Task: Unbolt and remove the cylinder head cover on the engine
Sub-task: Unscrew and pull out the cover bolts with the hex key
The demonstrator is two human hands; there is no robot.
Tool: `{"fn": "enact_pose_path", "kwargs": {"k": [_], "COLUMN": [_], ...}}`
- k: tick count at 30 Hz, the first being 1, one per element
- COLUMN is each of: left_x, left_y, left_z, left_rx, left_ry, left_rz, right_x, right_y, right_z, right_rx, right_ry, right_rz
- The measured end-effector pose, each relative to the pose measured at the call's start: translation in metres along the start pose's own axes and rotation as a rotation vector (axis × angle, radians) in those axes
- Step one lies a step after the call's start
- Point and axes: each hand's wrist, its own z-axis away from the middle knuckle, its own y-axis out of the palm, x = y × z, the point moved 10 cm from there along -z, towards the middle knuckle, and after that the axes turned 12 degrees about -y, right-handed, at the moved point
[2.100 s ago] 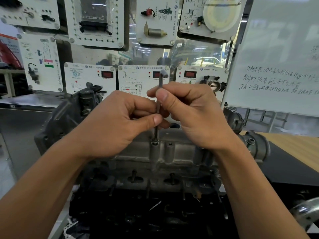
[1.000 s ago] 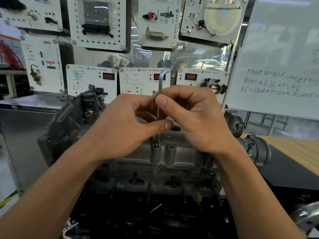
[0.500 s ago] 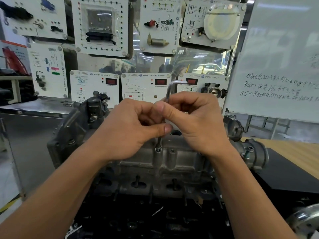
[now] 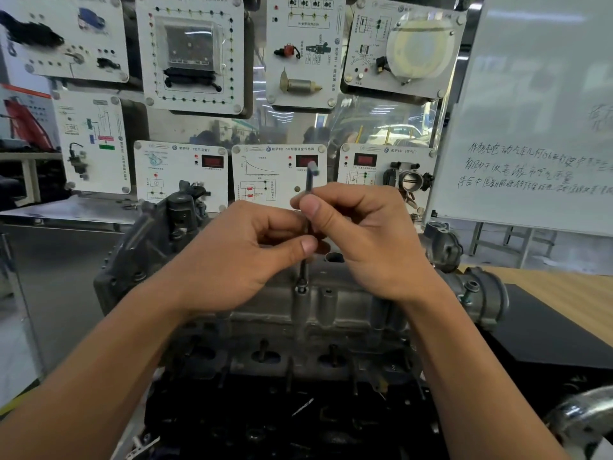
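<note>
L hand (image 4: 238,257) & R hand (image 4: 368,240) both pinch the thin grey L-shaped steel hex key (image 4: 310,179), shank approx. vertical, its tip seated straight below the grip in the small bolt (image 4: 301,289) atop the grey cast-metal cylinder head cover (image 4: 331,307).

Hex key (image 4: 310,180): mid-shaft was hidden by your left hand (image 4: 232,260) and right hand (image 4: 371,247); top was blurred. Whiteboard (image 4: 530,111): was cut off right.

A hex key (image 4: 311,180) stands in a bolt (image 4: 301,288) on the cylinder head cover (image 4: 335,303). Display panels (image 4: 180,174) hang behind the cover, a whiteboard (image 4: 537,111) behind-right.
</note>
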Motion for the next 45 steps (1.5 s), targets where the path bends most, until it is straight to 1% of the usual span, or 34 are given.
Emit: {"fn": "enact_pose_path", "kwargs": {"k": [2,5,9,13,19,21,23,27,30,33,36,41,45], "left_x": [0.001,0.004,0.001,-0.002,-0.005,-0.004,-0.004,-0.003,-0.002,-0.001,-0.001,-0.007,-0.011], "left_y": [-0.001,-0.005,-0.007,-0.009,-0.010,-0.010,-0.010,-0.002,0.000,-0.002,-0.007,-0.010,-0.011], "left_z": [0.001,-0.001,-0.002,-0.002,0.000,-0.001,-0.002,0.001,0.003,0.003,0.002,0.001,0.002], "left_rx": [0.016,-0.023,-0.095,-0.163,-0.219,-0.218,-0.205,-0.092,-0.032,-0.050,-0.116,-0.205,-0.274], "left_ry": [-0.001,-0.011,0.016,0.035,0.044,0.039,0.032,0.028,0.035,0.025,0.029,0.063,0.075], "left_rz": [0.017,0.030,0.065,0.080,0.077,0.088,0.094,-0.001,-0.014,-0.002,0.013,0.058,0.034], "right_x": [-0.002,-0.006,0.000,0.000,-0.005,-0.005,-0.004,-0.005,-0.006,-0.008,-0.011,-0.004,-0.003], "right_y": [0.004,0.006,-0.001,-0.010,-0.014,-0.013,-0.009,-0.003,0.001,0.006,0.009,0.000,-0.005], "right_z": [0.001,0.002,0.000,0.001,0.004,0.004,0.002,0.001,0.002,0.003,0.004,0.002,0.003], "right_rx": [0.031,0.051,-0.022,-0.118,-0.166,-0.147,-0.093,-0.007,0.029,0.081,0.106,-0.008,-0.089], "right_ry": [0.023,0.049,-0.003,-0.002,0.024,0.021,0.006,0.020,0.040,0.061,0.098,0.022,0.016], "right_rz": [-0.037,-0.053,-0.009,0.009,0.047,0.041,0.041,0.009,-0.017,-0.016,-0.034,-0.011,-0.001]}}
